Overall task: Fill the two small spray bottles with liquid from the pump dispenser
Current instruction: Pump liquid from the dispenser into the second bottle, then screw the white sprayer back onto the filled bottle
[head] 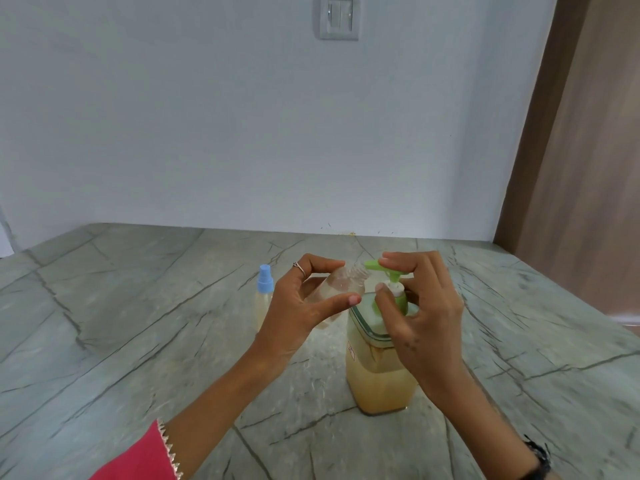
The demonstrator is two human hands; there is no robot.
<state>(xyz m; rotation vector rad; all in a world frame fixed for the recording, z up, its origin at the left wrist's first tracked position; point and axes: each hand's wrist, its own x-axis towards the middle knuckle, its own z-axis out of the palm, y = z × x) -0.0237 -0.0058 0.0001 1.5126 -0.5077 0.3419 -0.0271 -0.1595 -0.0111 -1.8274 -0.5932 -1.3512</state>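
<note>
My left hand [304, 303] grips a clear, uncapped small spray bottle [341, 287], tilted so that its open neck points at the green spout. A square dispenser [377, 372] of yellowish liquid stands on the counter with a green pump head [382, 268]. My right hand [420, 306] rests its fingers on top of that pump head, and the thumb touches the pump collar. A second small bottle [264, 299], pale liquid inside and a blue spray cap on it, stands upright to the left, partly behind my left hand.
The grey veined stone counter [138, 323] runs back to a white wall [242, 133]. A brown wooden panel [581, 168] borders the right side. A light switch [338, 15] sits high on the wall.
</note>
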